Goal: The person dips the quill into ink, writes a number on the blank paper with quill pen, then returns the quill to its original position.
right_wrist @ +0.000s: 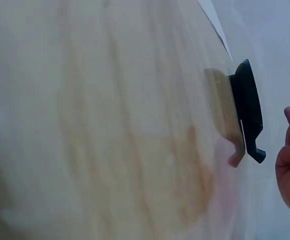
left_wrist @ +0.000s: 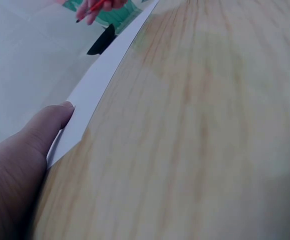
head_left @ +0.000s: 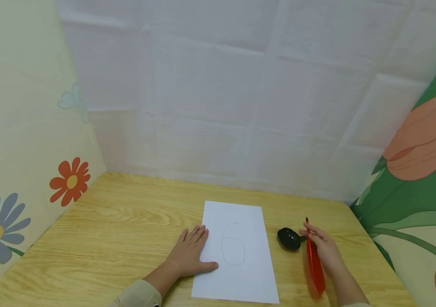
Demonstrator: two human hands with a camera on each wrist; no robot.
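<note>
A white sheet of paper [head_left: 250, 277] bears a thin, pencil-like drawn figure 6 [head_left: 233, 251]. My left hand [head_left: 189, 253] lies flat across its left edge, fingers spread, with the thumb [left_wrist: 52, 120] on the sheet. Between thumb and fingers my right hand [head_left: 327, 251] pinches a red feather-shaped pen [head_left: 315, 266], its dark tip pointing away from me and its broad red end hanging toward me. Just left of that hand sits a glossy black oval dish [head_left: 289, 238] with a short handle, seen side-on in the right wrist view as a black dish [right_wrist: 246, 97].
Paper and dish rest on a wood-grain table [head_left: 125, 230]. A white cloth backdrop [head_left: 218, 94] rises behind it. Flower-printed cloths stand on the left [head_left: 30, 140] and right [head_left: 413, 200].
</note>
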